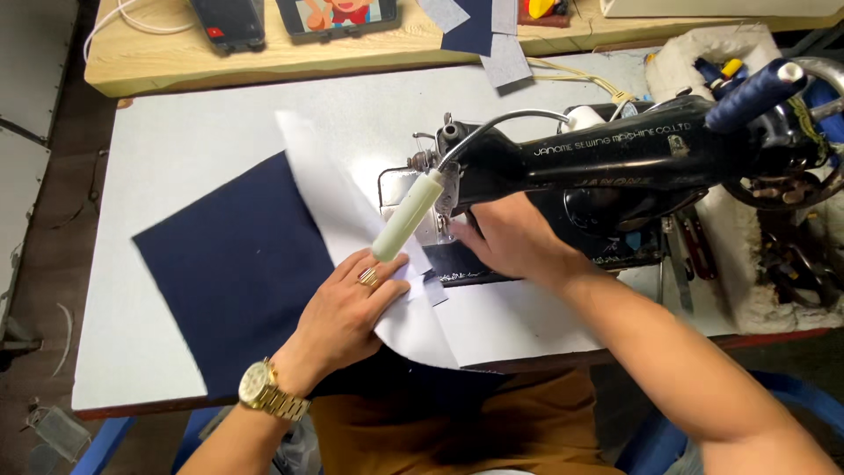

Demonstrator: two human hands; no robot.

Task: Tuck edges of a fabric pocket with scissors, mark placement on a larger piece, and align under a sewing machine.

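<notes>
Navy fabric, white lining, black sewing machine, possibly gold-toned watch.

Fabric left of sewing machine, both on table.

The sewing machine is black metal with a glossy enamel sheen, its handwheel worn and duller; the lamp tube on its thin metal stalk looks like pale matt plastic; the navy cloth is a matt, finely woven fabric; the white sheet over it looks smooth and papery, like stiff interlining; the table top is a smooth, matt pale laminate; the shelf behind is bare light wood; the wristwatch and ring are polished gold-coloured metal.
</notes>
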